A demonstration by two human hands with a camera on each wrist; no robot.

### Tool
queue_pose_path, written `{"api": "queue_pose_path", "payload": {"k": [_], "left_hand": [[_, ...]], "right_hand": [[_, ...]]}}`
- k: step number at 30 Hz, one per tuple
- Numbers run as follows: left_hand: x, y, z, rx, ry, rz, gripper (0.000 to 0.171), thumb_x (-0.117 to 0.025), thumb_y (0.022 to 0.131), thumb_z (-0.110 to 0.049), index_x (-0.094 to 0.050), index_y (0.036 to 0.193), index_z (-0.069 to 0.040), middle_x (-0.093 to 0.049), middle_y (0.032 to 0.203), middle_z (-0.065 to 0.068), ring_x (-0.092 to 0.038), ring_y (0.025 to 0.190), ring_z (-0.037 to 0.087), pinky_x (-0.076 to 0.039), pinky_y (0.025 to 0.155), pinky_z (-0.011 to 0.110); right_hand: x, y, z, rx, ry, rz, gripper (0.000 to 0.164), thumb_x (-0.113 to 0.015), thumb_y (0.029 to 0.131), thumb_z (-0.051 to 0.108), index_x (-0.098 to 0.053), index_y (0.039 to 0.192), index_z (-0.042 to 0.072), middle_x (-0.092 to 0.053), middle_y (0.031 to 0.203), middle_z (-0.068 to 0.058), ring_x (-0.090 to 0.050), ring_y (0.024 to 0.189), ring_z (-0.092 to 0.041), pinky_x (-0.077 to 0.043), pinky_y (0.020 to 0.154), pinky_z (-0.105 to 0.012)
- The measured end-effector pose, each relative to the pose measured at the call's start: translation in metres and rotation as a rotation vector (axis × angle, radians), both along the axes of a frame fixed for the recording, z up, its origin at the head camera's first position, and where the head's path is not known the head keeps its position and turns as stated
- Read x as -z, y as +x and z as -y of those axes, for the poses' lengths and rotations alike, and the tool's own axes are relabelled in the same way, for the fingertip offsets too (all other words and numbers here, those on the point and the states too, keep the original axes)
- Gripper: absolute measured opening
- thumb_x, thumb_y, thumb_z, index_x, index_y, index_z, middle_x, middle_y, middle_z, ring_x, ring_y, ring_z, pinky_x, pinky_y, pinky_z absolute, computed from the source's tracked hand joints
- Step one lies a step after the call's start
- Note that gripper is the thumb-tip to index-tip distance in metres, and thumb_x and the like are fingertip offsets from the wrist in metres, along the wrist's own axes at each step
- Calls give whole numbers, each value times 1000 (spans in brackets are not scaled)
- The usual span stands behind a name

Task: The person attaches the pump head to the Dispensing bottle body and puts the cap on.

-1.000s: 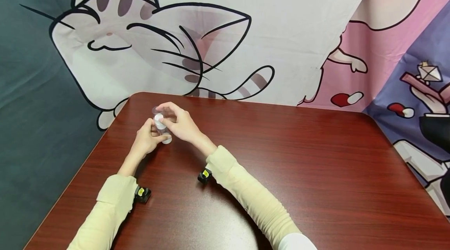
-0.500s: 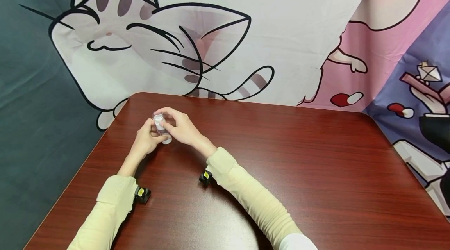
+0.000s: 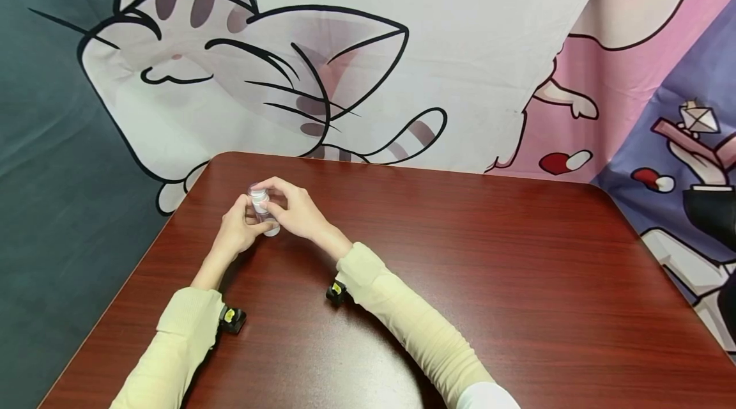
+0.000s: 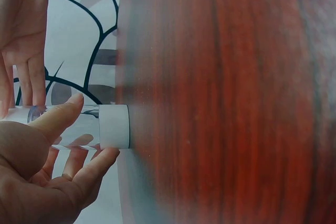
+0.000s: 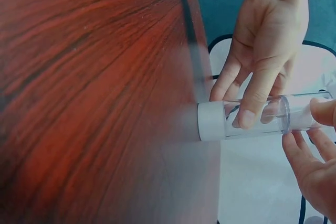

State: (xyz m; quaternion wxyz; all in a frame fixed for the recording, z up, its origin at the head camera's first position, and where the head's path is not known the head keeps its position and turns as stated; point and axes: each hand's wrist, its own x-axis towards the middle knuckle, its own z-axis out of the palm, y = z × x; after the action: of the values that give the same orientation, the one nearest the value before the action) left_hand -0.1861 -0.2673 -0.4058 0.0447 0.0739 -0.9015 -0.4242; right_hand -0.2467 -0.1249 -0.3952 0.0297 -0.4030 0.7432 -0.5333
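Note:
A small clear cylindrical bottle with a white base [image 3: 272, 231] stands nearly upright near the table's far left corner. My left hand [image 3: 237, 227] grips its clear lower body; in the left wrist view the thumb crosses the body just above the white base [image 4: 114, 126]. My right hand [image 3: 300, 211] pinches the bottle's upper end between thumb and fingers. There, a clear cap [image 5: 324, 95] surrounds a white neck part [image 5: 299, 113], partly hidden by the right thumb. In the right wrist view the clear body between base and cap looks see-through, with left fingers visible behind it.
The dark red wooden table [image 3: 460, 268] has rounded far corners. Close behind its back edge hangs a cloth printed with a cartoon cat [image 3: 241, 77]. Small black wrist cameras [image 3: 232, 319] sit at both cuffs, low over the tabletop.
My right hand has lowered the clear cap, which stood raised over the white neck, down around it. The left hand and the bottle have hardly moved.

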Motion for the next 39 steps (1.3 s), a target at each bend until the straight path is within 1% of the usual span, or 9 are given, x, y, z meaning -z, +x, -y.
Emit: {"api": "queue_pose_path", "payload": {"k": [5,10,14,21,24,28,31,34,39], "left_hand": [[-1,1,0,-4,-6,6,44,-73,84,-14,-43,112,3,-59,120,29,-62,110,40,-51,88,45],[-1,1,-1,-5,-7,9,44,-72,85,-14,-43,113,3,-58,121,29,-61,111,41,-51,89,46],[0,0,-1,-7,-5,11,44,-72,85,-15,-43,112,3,-58,121,28,-61,111,40,-51,89,45],[-1,0,-1,-10,-23,7,42,-73,85,-15,-43,110,3,-59,119,28,-62,109,40,-51,88,45],[-1,0,-1,-6,-27,8,42,-72,85,-15,-43,109,3,-59,119,28,-62,109,40,-51,87,45],[-1,0,0,-7,-33,1,42,-72,85,-14,-43,110,3,-59,118,28,-63,107,40,-52,87,45],[-1,1,0,-9,-38,-2,43,-72,85,-14,-43,111,4,-60,118,28,-63,106,40,-52,86,44],[-1,0,0,-5,-38,1,43,-72,85,-14,-43,111,4,-59,118,28,-63,106,40,-52,86,43],[-1,-1,-1,-5,-35,10,43,-72,85,-15,-43,111,4,-59,119,28,-62,107,40,-51,86,44]], "right_hand": [[1,1,0,15,-2,-24,28,-58,93,0,-61,119,10,-64,126,-6,-65,106,-5,-48,90,-12],[1,1,-1,24,-5,-29,29,-58,92,-2,-61,119,9,-65,125,-7,-65,105,-5,-48,88,-11],[2,0,-1,23,-10,-29,29,-57,92,-3,-62,119,8,-65,125,-8,-66,105,-7,-48,88,-11],[3,2,1,57,13,-71,29,-57,93,0,-62,119,11,-65,124,-6,-65,106,-4,-47,88,-11],[4,3,0,67,22,-85,30,-58,92,0,-62,119,12,-65,125,-5,-65,108,-5,-49,88,-15],[4,4,0,73,34,-116,30,-59,92,-1,-62,119,12,-64,126,-6,-64,109,-8,-52,86,-23],[4,4,0,76,42,-132,31,-59,92,0,-61,120,12,-65,125,-5,-64,108,-6,-51,87,-20],[4,4,0,75,37,-122,30,-59,92,0,-62,119,12,-65,124,-6,-65,107,-6,-49,89,-15],[5,3,0,64,19,-107,30,-59,91,-2,-62,119,10,-66,123,-7,-66,107,-8,-49,91,-15]]}}
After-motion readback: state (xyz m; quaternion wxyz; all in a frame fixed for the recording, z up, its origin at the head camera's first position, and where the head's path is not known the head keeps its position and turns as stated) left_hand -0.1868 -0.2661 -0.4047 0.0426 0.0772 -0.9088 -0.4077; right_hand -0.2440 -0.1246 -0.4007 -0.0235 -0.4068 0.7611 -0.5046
